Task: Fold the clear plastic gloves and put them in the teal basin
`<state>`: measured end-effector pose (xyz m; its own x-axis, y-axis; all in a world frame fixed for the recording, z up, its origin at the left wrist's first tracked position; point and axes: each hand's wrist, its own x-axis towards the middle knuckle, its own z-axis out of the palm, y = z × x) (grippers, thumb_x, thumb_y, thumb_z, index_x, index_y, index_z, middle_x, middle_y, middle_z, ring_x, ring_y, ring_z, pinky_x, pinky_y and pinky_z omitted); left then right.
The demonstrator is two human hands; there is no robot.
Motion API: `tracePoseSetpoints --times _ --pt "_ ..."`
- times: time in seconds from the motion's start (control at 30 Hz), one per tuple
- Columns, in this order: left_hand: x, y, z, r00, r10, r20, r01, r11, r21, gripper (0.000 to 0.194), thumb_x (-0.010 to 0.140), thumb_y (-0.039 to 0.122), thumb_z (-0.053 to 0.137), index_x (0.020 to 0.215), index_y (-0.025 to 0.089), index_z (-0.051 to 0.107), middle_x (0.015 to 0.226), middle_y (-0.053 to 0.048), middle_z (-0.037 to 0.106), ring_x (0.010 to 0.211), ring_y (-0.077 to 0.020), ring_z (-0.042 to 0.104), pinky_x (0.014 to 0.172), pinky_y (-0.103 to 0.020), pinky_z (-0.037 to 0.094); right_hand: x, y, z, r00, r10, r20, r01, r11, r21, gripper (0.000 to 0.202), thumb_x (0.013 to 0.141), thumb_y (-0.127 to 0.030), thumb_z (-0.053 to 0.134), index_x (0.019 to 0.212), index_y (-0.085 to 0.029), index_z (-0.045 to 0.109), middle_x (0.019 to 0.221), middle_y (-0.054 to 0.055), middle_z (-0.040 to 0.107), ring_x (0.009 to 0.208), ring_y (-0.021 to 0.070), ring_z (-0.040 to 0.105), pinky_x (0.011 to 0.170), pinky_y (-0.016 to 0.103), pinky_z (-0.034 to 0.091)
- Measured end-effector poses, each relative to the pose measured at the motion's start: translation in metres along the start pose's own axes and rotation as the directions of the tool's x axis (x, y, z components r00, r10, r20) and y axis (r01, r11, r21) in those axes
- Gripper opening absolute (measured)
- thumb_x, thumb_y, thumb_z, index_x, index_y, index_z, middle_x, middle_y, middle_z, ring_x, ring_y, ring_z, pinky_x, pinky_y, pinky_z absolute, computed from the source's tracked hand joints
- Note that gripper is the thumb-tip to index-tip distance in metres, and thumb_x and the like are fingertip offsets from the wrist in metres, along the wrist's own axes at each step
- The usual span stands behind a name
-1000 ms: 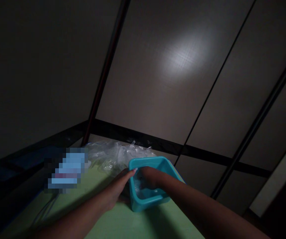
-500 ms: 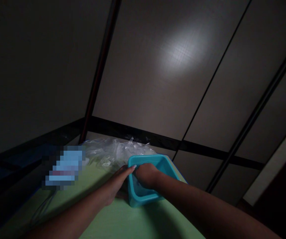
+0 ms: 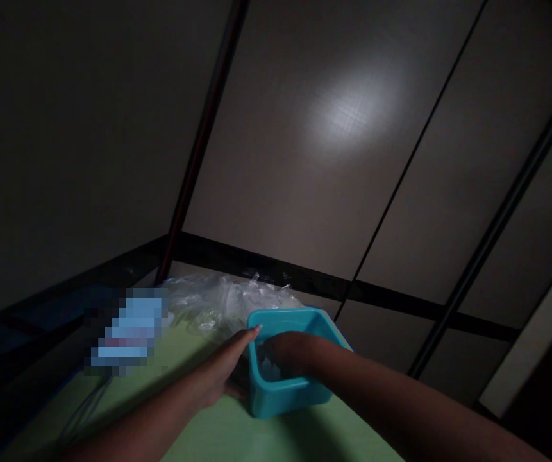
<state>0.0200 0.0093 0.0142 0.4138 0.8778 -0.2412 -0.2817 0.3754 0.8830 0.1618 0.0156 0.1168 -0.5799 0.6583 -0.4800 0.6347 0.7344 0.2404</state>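
Observation:
A teal plastic tub [image 3: 280, 394] stands on a green table [image 3: 218, 436] in dim light. My left hand [image 3: 222, 369] lies flat against the tub's left wall, fingertips at its rim. My right hand [image 3: 288, 353] reaches down inside the tub, fingers curled over something pale and shiny at the bottom; whether they grip it is hidden. A heap of clear crumpled plastic [image 3: 227, 301] lies just behind the tub.
A blurred pale blue object [image 3: 126, 333] sits at the table's left, with a thin cord [image 3: 83, 410] trailing toward me. Dark-framed wall panels [image 3: 304, 192] rise behind the table. The table's right edge drops off beside the tub.
The tub has shifted slightly toward me and tilted less. My right hand has sunk a little deeper into it; my left hand stays on the tub's side.

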Motion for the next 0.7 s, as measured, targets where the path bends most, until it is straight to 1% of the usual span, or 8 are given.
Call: tracePoseSetpoints --times 0.1,0.17,0.27,0.4,0.53,0.6,0.7 --pt "-0.001 0.0 0.0 1.0 -0.005 -0.005 0.005 1.0 -0.009 0.068 0.064 0.072 0.051 0.106 0.019 0.055 0.094 -0.01 0.068 0.079 -0.0299 0.064 0.062 -0.044 0.053 0.002 -0.009 0.002 1.0 0.025 -0.01 -0.025 0.997 -0.075 0.03 0.076 -0.015 0.057 0.105 -0.014 0.061 0.105 0.011 0.065 0.091 0.0241 0.063 0.073 0.03 0.049" --pt "-0.002 0.0 0.0 1.0 -0.004 -0.018 0.004 1.0 -0.007 0.068 0.064 0.072 0.052 0.106 0.019 0.055 0.095 -0.01 0.068 0.081 -0.0303 0.064 0.063 -0.044 0.053 0.003 -0.013 0.002 1.0 0.018 -0.025 -0.021 0.992 -0.128 0.024 0.078 -0.016 0.055 0.1 -0.012 0.064 0.101 0.013 0.066 0.087 0.0254 0.063 0.07 0.032 0.05" --pt "-0.003 -0.001 0.001 1.0 -0.004 -0.011 0.004 1.0 -0.015 0.068 0.064 0.072 0.052 0.105 0.018 0.055 0.095 -0.011 0.068 0.083 -0.0308 0.064 0.064 -0.044 0.053 0.004 -0.013 -0.001 0.998 -0.015 -0.062 0.002 0.978 -0.21 0.023 0.077 -0.021 0.056 0.096 -0.012 0.065 0.097 0.012 0.067 0.084 0.0251 0.064 0.067 0.031 0.05" --pt "-0.002 -0.003 0.002 1.0 -0.002 -0.006 0.002 1.0 -0.009 0.068 0.064 0.073 0.05 0.102 0.017 0.057 0.091 -0.011 0.068 0.078 -0.0289 0.065 0.063 -0.043 0.053 0.008 -0.009 -0.002 0.994 -0.001 -0.109 -0.027 0.967 -0.253 0.026 0.072 -0.025 0.063 0.095 -0.013 0.065 0.095 0.011 0.068 0.082 0.0247 0.065 0.065 0.029 0.049" --pt "-0.003 -0.002 0.004 1.0 -0.009 0.004 0.01 1.0 -0.026 0.068 0.064 0.073 0.05 0.103 0.017 0.057 0.092 -0.011 0.068 0.081 -0.0293 0.064 0.064 -0.044 0.053 0.009 -0.007 -0.004 0.99 0.034 -0.139 -0.064 0.973 -0.222 0.032 0.068 -0.031 0.067 0.095 -0.013 0.065 0.094 0.012 0.068 0.081 0.0249 0.065 0.065 0.029 0.049" --pt "-0.005 0.001 0.005 1.0 -0.024 0.016 0.025 0.999 -0.044 0.068 0.064 0.073 0.051 0.104 0.018 0.056 0.095 -0.012 0.067 0.085 -0.0303 0.063 0.066 -0.046 0.052 0.006 -0.006 -0.008 0.994 0.061 -0.093 -0.076 0.983 -0.166 0.035 0.067 -0.03 0.068 0.098 -0.013 0.065 0.093 0.012 0.068 0.08 0.0253 0.065 0.064 0.03 0.049" --pt "-0.007 0.005 0.006 0.996 -0.076 0.056 0.081 0.992 -0.098 0.069 0.063 0.073 0.052 0.105 0.019 0.055 0.1 -0.012 0.066 0.091 -0.0314 0.061 0.069 -0.048 0.051 -0.002 -0.004 -0.017 0.999 0.047 -0.007 -0.047 0.999 -0.013 0.04 0.07 -0.028 0.066 0.108 -0.016 0.062 0.099 0.011 0.067 0.086 0.0253 0.064 0.068 0.03 0.048"
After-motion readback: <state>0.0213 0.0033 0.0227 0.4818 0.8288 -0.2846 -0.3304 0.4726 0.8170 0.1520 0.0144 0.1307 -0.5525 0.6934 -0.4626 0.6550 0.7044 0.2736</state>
